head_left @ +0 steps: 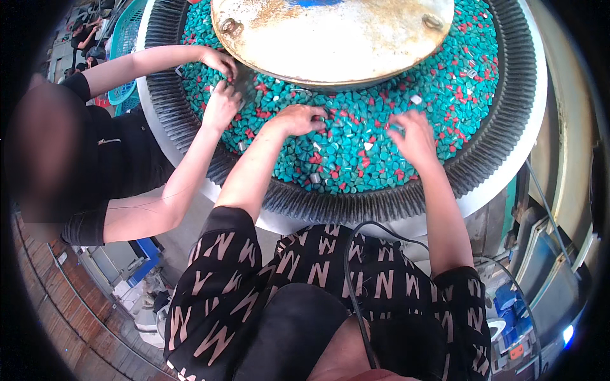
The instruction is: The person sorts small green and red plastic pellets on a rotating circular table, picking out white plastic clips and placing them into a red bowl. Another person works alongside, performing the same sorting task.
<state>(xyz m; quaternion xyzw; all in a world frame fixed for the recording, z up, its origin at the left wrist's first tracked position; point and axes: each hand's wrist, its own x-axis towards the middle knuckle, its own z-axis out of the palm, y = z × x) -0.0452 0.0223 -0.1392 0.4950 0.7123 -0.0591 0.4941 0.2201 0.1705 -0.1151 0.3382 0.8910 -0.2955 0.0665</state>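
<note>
From where I stand, both hands are down among the teal and red pieces [352, 165], which lie loose under and around them in a big round bowl [356, 206] with a dark ribbed wall. The left hand [300, 120] has its fingers curled down toward the pieces, a red one right by the fingertips; I can't tell whether it pinches anything. The right hand [414, 138], a little blurred, has its thumb set apart from its fingers, well clear of the left. Between the two, nearer the right, sits a white piece [368, 146], and another pale one [416, 100] lies just beyond the right hand. Ahead of both hands a stained white disc [343, 47] covers the bowl's middle, with a ring near each side and a blue patch at its far edge. Nearer than the hands, the person's black shirt [219, 286] carries pale letter-like print all over. Left of the left hand, a co-worker's two hands [222, 106] are close together over the same bowl; past those arms stand teal openwork baskets [129, 32], their contents too hard to make out.
</note>
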